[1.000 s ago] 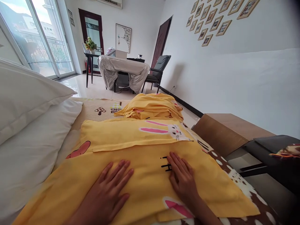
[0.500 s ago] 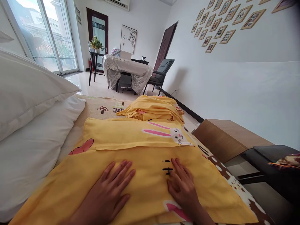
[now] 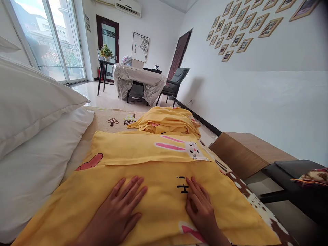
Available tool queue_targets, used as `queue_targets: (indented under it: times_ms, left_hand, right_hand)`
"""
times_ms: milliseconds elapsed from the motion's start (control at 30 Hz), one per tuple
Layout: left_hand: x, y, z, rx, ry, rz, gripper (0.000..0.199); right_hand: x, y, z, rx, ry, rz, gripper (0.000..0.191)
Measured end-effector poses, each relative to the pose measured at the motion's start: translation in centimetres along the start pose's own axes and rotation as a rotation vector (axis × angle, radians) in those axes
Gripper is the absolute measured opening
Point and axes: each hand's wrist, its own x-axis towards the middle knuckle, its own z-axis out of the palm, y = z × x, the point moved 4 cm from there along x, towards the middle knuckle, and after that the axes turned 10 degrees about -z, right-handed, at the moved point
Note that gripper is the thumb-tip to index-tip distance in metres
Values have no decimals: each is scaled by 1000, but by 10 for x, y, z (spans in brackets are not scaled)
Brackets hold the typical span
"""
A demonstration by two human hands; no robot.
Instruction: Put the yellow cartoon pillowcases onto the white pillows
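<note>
A yellow cloth [image 3: 159, 181] with a rabbit print and black "Hi" lettering lies spread over the bed, its far part folded over in a band. My left hand [image 3: 123, 201] rests flat on it, left of centre, fingers apart, holding nothing. On the right, beside the lettering, my right hand [image 3: 201, 205] lies on the cloth with its fingers stretched forward and the thumb near the index finger. Beyond the folded band sits a crumpled pile of yellow cloth [image 3: 166, 119].
White pillows [image 3: 38, 143] are stacked at the left. A patterned sheet [image 3: 256, 201] shows along the bed's right edge. Beside the bed stand a brown wooden cabinet [image 3: 241, 150] and a black chair [image 3: 294, 181]. Farther back is a covered table [image 3: 140, 73].
My right hand's thumb has drawn closer to its fingers, and the hand has shifted slightly. My left hand stays in place. The camera view has tilted up a little.
</note>
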Motion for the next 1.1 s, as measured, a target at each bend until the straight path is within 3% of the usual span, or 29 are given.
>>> queue_targets:
  times_ms: [133,300,433,567,667,733,867,967,1100]
  left_hand:
    - [-1,0,0,16,-4,-14,55]
    - [-2,1,-1,22,-6,-14,55]
    - [-2,0,-1,14,-2,-14,55]
    - [-3,-1,-2,-17,8,-24,55]
    - [-3,-1,-2,-34,18,-34,54]
    - [-3,-1,-2,-30,17,-37,54]
    - [-4,-2,-2,-9,4,-27,56]
    - [-4,-2,-2,-8,-2,-26,55]
    - [-4,-2,-3,-21,5,-27,55]
  right_hand:
    - [-5,7,-5,111,28,135,10]
    - [-21,24,-10,270,47,446,16]
    - [-23,29,-16,331,75,512,18]
    - [-9,23,-26,254,40,354,7]
    - [10,11,-26,120,-81,128,34]
    - [20,5,-19,56,-152,38,39]
    - [30,-2,-5,37,-107,10,9]
    - [29,-7,4,65,-67,-5,21]
    - [22,-12,8,-3,-90,-28,20]
